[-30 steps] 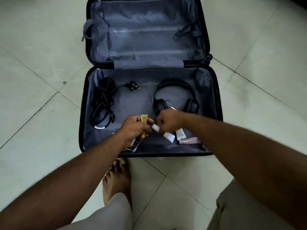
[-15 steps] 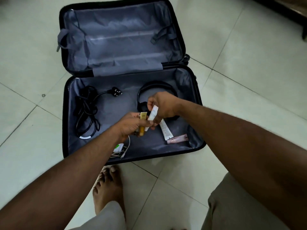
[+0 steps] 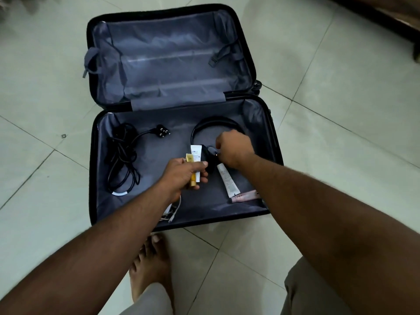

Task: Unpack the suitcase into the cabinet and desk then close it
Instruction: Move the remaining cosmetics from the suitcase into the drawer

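Observation:
A black suitcase [image 3: 93, 169] lies open on the tiled floor, its grey-lined lid [image 3: 172, 57] flat behind it. In the near half a coiled black power cable [image 3: 122, 155] lies at the left and black headphones [image 3: 211, 121] at the right. My left hand [image 3: 179, 178] is shut on a yellow tube [image 3: 193, 181] and a white tube [image 3: 196, 152], held together above the lining. Over the headphones' left ear cup, my right hand [image 3: 236, 148] has its fingers curled and nothing visible in it. A long white tube [image 3: 227, 180] and a pink tube [image 3: 245, 196] lie beside my right forearm.
A thin white cable [image 3: 173, 212] pokes out under my left wrist at the suitcase's near edge. My bare foot [image 3: 150, 264] stands just in front of the case. Dark wooden furniture [image 3: 386, 17] borders the top right corner. Pale floor tiles surround the case.
My right hand passed the white tube to my left hand, which now holds it with the yellow tube. The right hand then moved back over the headphones.

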